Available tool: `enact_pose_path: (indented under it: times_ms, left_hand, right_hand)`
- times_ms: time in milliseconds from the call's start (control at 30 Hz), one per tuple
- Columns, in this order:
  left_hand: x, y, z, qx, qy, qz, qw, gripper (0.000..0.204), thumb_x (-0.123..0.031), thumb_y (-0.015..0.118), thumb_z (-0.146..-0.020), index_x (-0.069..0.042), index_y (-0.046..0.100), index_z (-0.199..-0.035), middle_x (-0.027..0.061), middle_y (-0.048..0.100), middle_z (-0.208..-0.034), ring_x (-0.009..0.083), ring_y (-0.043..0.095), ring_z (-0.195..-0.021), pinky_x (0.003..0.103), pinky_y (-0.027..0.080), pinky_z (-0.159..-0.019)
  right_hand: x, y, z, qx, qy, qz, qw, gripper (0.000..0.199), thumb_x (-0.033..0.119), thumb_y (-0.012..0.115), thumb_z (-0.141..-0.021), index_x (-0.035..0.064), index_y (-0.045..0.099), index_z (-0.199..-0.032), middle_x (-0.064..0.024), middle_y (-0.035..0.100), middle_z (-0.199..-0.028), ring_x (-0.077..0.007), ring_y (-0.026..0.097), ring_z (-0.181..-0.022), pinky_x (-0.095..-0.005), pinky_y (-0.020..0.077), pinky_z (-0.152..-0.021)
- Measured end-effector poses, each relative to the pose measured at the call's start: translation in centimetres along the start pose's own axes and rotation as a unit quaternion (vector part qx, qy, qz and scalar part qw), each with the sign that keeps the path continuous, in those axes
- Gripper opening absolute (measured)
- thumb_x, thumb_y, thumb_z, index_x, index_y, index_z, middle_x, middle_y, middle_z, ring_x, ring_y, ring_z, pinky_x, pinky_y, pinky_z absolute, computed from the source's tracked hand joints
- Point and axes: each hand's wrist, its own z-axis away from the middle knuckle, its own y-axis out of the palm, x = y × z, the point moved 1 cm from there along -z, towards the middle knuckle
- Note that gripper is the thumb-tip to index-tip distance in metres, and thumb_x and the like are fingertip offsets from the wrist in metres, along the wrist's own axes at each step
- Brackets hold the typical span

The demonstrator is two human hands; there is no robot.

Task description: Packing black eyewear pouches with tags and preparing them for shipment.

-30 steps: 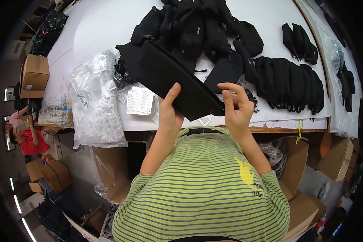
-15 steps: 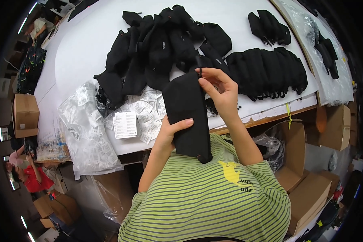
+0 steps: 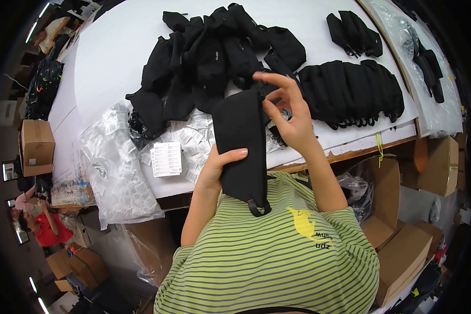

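Gripping a black pouch [image 3: 240, 138] in the left hand [image 3: 213, 170], over the near edge of a white-covered table [image 3: 110, 52].

Pinned along its left side, with the thumb flat across the face and a dark loop [image 3: 259, 208] at the near end; at the far end, the right hand [image 3: 294, 116] with thumb and forefinger parted, any contact there impossible to tell. Just left on the table, a stack of white cards [image 3: 166, 159] beside loose white tags [image 3: 198, 152], then a clear bag of tags [image 3: 120, 167]. Beyond, a heap of black pouches [image 3: 212, 68]; to the right, a packed row of black pouches [image 3: 350, 94]. Farther left, a person in red [image 3: 49, 227].
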Motion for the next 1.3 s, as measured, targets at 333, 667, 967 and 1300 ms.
enact_pose_path:
  times_ms: [333, 667, 967, 1300]
  left_hand:
    - [-0.3, 0.3, 0.3, -0.003, 0.002, -0.011, 1.0, 0.051, -0.011, 0.073, -0.069, 0.006, 0.052, -0.112, 0.0128, 0.062, -0.095, 0.0175, 0.064, -0.079, 0.028, 0.054, -0.072]
    - [-0.4, 0.2, 0.2, 0.003, -0.002, -0.025, 1.0, 0.052, -0.013, 0.074, -0.069, 0.006, 0.053, -0.112, 0.0128, 0.062, -0.094, 0.0173, 0.064, -0.077, 0.028, 0.054, -0.069]
    - [-0.4, 0.0, 0.2, -0.005, -0.007, 0.073, 0.997, 0.053, -0.008, 0.07, -0.069, 0.005, 0.05, -0.116, 0.0116, 0.062, -0.093, 0.0176, 0.064, -0.077, 0.027, 0.055, -0.069]
    - [-0.6, -1.0, 0.6, 0.068, -0.048, 0.209, 0.974, 0.033, -0.007, 0.06, -0.078, 0.007, 0.057, -0.108, 0.013, 0.066, -0.09, 0.0189, 0.067, -0.075, 0.028, 0.056, -0.067]
  right_hand:
    - [0.8, -1.1, -0.4, 0.079, -0.016, 0.169, 0.982, 0.015, 0.006, 0.064, -0.079, 0.0069, 0.062, -0.094, -0.0025, 0.059, -0.078, -0.0116, 0.055, -0.066, -0.0235, 0.0398, -0.053]
    - [1.7, -1.3, -0.4, 0.071, -0.043, 0.179, 0.98, 0.016, 0.011, 0.07, -0.077, 0.006, 0.062, -0.089, -0.0014, 0.062, -0.073, -0.0111, 0.056, -0.06, -0.0225, 0.0388, -0.05]
    - [3.4, -0.2, 0.2, 0.066, -0.064, 0.162, 0.983, 0.012, 0.002, 0.07, -0.075, 0.0047, 0.063, -0.084, -0.0012, 0.063, -0.072, -0.01, 0.053, -0.056, -0.0214, 0.0344, -0.045]
    - [4.9, 0.2, 0.5, 0.136, -0.06, 0.101, 0.984, 0.009, 0.0, 0.066, -0.076, 0.0031, 0.062, -0.083, -0.0026, 0.059, -0.072, -0.0141, 0.052, -0.057, -0.0247, 0.0382, -0.049]
